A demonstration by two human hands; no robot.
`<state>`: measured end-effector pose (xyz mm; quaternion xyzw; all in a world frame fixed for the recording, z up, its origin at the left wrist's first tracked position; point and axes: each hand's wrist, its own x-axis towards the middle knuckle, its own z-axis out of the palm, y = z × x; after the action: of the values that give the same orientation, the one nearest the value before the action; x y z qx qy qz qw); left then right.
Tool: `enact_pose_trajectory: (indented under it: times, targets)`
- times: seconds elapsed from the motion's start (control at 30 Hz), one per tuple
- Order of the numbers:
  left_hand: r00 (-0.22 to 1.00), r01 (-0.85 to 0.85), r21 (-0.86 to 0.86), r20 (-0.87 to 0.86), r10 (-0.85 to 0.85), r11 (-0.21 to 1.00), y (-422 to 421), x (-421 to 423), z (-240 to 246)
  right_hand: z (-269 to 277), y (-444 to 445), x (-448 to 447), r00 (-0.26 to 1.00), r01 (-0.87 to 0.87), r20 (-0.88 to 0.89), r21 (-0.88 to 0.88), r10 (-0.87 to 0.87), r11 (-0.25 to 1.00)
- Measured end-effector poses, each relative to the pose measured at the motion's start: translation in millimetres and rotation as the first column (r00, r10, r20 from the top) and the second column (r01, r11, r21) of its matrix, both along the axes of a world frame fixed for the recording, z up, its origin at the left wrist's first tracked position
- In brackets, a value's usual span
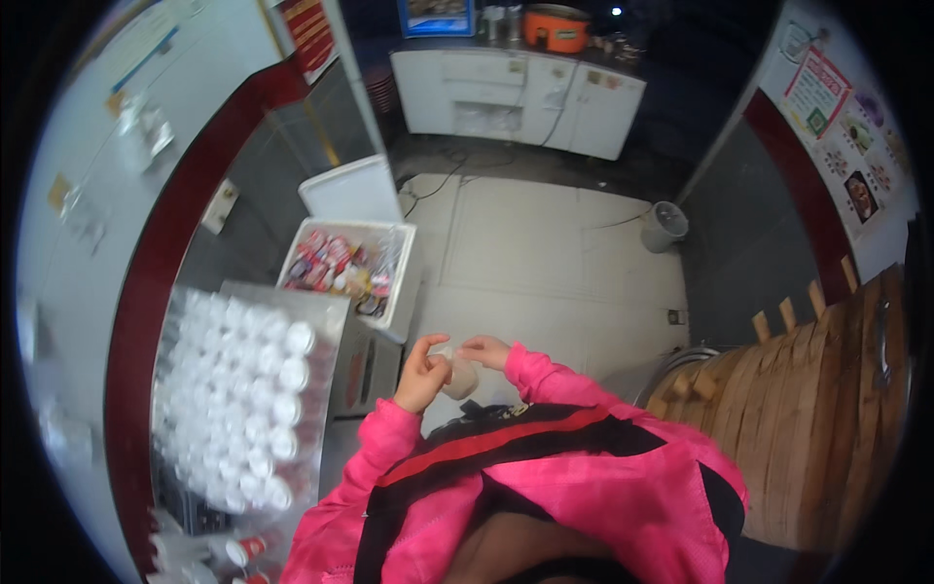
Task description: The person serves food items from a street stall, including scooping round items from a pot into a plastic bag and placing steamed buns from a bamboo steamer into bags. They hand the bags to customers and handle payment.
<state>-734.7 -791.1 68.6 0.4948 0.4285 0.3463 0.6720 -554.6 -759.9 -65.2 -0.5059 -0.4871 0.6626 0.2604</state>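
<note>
Just in front of my body, both hands meet at a pale, partly see-through container (461, 379), too blurred to tell whether it is a cup or a small bag. My left hand (425, 378) is at its left side, with thumb and fingers curled at the upper edge and one finger stretched out above. From the right, the fingertips of my right hand (484, 352) pinch the top of it. The container's lower end shows below my fingers, over the floor. Pink sleeves cover both of my arms.
Bagged stacks of white-lidded cups (248, 409) cover a metal surface at left. Beyond stands an opened foam box (417, 270) of packaged goods. Bamboo steamers (773, 431) are stacked at right. A bin (664, 228) and a white cabinet (540, 98) with an orange cooker (556, 29) stand farther off.
</note>
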Motion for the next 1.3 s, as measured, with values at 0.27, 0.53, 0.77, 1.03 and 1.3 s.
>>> enact_pose_trajectory:
  times: [0.27,0.53,0.77,1.03,1.3]
  targets:
    - [0.86,0.039,-0.318,0.494,0.13,0.947,194.5,88.4,-65.0,-63.7,131.5,113.9,0.896,0.44,0.032,0.076,-0.443,0.895]
    - [0.836,-0.014,-0.341,0.512,0.198,0.94,426.8,180.8,-95.3,-101.2,331.2,210.0,0.623,0.762,-0.003,-0.225,-0.782,0.607]
    - [0.98,0.139,-0.177,0.164,-0.11,0.974,637.7,238.8,-65.5,-69.9,502.8,303.3,0.61,0.791,0.043,-0.081,-0.791,0.606]
    - [0.975,-0.067,-0.226,0.19,0.112,0.972,818.9,346.5,-94.3,-154.8,662.2,428.2,0.565,0.815,0.124,-0.236,-0.816,0.529]
    - [0.975,-0.198,-0.46,0.002,0.223,0.866,947.6,448.2,-126.7,-255.9,969.7,624.9,0.225,0.71,0.599,0.44,-0.769,0.55]
